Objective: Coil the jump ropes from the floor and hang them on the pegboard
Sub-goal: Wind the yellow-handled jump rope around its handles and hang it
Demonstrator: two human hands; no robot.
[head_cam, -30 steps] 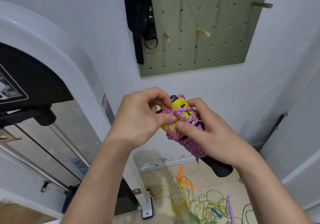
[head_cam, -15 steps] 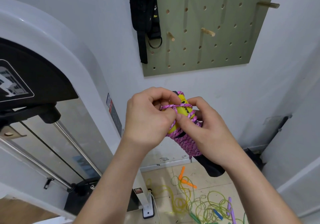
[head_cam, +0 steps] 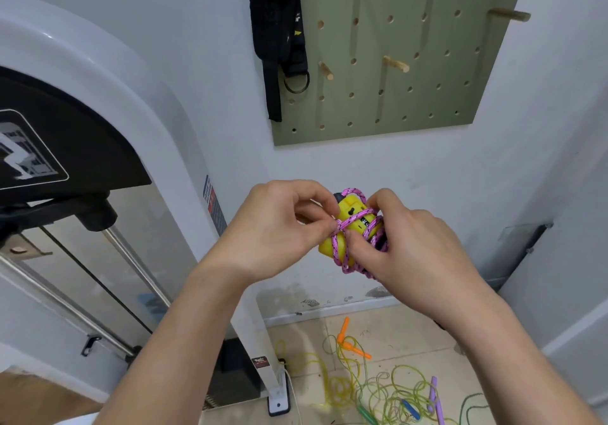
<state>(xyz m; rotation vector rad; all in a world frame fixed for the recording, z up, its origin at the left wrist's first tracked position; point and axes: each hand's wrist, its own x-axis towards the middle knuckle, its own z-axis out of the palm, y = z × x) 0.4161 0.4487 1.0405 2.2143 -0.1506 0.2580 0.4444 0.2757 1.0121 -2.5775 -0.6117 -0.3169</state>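
Left hand (head_cam: 279,227) and right hand (head_cam: 411,243) pinch pink speckled rope (head_cam: 344,265) wound around yellow handle (head_cam: 329,246)

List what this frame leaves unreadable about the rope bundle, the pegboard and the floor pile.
Head view throughout:
- Free end of the pink rope: hidden under the left hand and right hand.
- Counter digits on the yellow handle: too small, crossed by rope.
- Top of the pegboard: cut off by the upper edge.
- The floor ropes: tangled, cut by the lower edge; count unclear.
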